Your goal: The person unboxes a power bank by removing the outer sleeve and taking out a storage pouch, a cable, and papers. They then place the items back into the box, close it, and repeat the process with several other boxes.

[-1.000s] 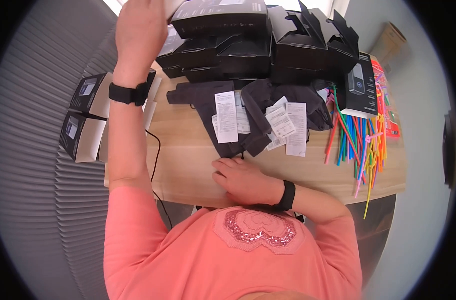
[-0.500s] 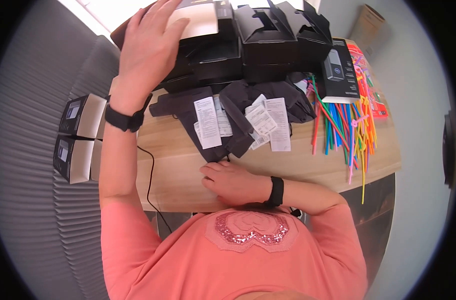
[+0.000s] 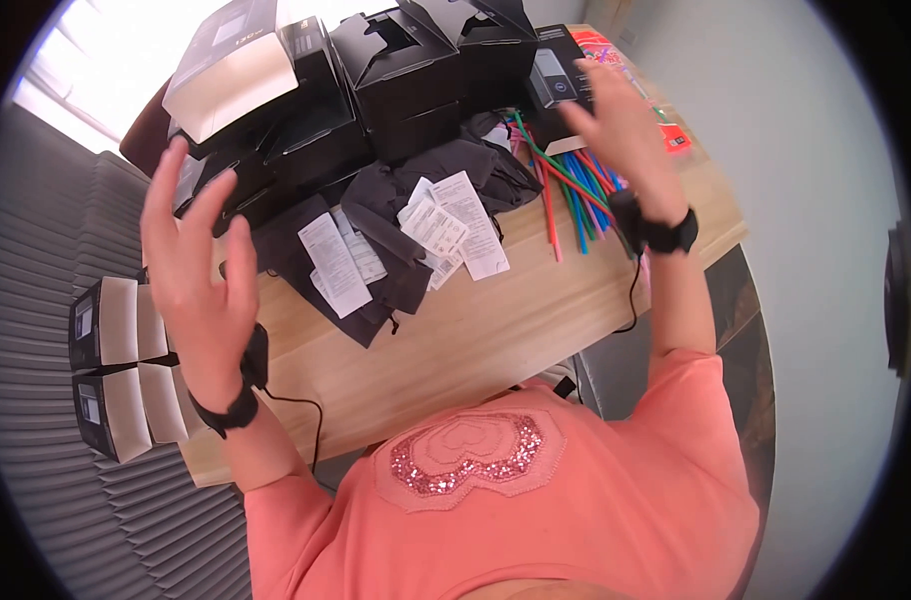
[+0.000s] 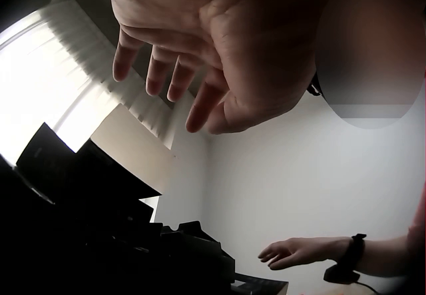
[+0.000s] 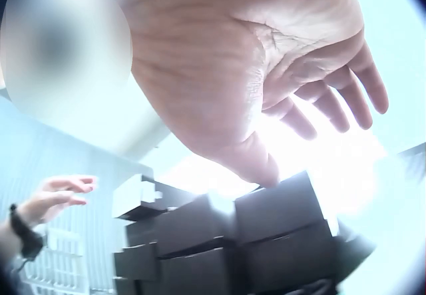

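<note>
My left hand (image 3: 201,290) is raised at the left with its fingers spread and nothing in it. It is near the stacked black boxes (image 3: 321,150), and a box with a white end (image 3: 231,85) lies on top of them. My right hand (image 3: 626,130) is held up at the right, fingers extended and palm bare. Beneath it lie a flat black box (image 3: 551,75) and a bunch of coloured straws (image 3: 581,200), partly covered by the hand and wrist. In the right wrist view, the thumb and fingers (image 5: 256,165) overlap the stack behind.
Dark grey cloth pouches (image 3: 386,240) with printed paper slips (image 3: 336,265) lie mid-table. Two boxes with white insides (image 3: 126,410) stand at the left edge. A black cable (image 3: 311,402) runs from the left wrist. A red packet (image 3: 673,138) lies at the far right.
My left hand has come away from the top box, back toward me. The right hand has risen from the table's front edge to above the straws. The head view has turned right.
</note>
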Available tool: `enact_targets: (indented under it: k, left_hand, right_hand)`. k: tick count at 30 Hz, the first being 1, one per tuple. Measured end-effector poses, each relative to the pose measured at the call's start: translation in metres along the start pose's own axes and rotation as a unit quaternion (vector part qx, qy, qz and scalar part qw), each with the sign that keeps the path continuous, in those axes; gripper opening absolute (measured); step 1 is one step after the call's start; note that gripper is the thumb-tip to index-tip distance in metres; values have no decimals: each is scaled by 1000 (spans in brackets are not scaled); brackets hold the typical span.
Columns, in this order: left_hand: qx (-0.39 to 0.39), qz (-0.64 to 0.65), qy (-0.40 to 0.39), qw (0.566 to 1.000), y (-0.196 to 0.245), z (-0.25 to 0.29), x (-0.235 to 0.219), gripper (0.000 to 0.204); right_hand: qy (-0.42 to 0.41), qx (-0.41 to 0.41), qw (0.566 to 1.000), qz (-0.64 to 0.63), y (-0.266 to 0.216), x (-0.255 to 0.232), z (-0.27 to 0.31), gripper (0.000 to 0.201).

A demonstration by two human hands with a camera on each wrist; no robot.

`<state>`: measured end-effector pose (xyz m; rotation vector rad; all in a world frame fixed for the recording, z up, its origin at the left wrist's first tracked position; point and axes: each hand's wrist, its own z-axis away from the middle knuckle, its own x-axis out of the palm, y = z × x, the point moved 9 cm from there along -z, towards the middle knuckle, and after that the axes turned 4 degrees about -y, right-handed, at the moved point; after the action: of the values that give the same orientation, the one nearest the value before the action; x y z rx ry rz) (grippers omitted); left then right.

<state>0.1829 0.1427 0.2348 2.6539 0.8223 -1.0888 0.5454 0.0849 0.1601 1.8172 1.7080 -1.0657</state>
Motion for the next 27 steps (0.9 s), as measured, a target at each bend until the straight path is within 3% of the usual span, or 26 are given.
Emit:
enact_targets:
  k: [3,7,9,10,12,16,18,22,27]
  left_hand:
    - [-25,55,-11,998,1,25,8,31]
    - [-63,135,-41,988,1,49,29,29]
    - [-85,169,-37,981,1,54,36,29]
    - [-84,170,-38,981,1,57,38,28]
    - [-90,178,-43,979,0,61,38,28]
    - [-102,174,-43,978,-10,73,36,29]
    - [-112,168,-45,978,-16,78,35,29]
    - [-115,160,-47,979,-21,82,35,28]
    - [-131,187,-55,972,-21,83,41,27]
  right_hand:
    - [1,55,997,-60,41,-11,-20,44]
    - [-11,60,995,-73,33,-4,-68,46]
    - [-218,125,968,-6,35,37,-93,70]
    - [-215,126,968,-3,33,44,-102,70]
    - [-166,138,975,-58,34,59,-115,48]
    - [-199,106,974,-12,53,99,-128,44]
    - [-61,66,996,-21,54,88,-133,42]
    - [-1,58,998,-7,59,69,-132,42]
    - [46,176,959,-216,98,48,-119,47]
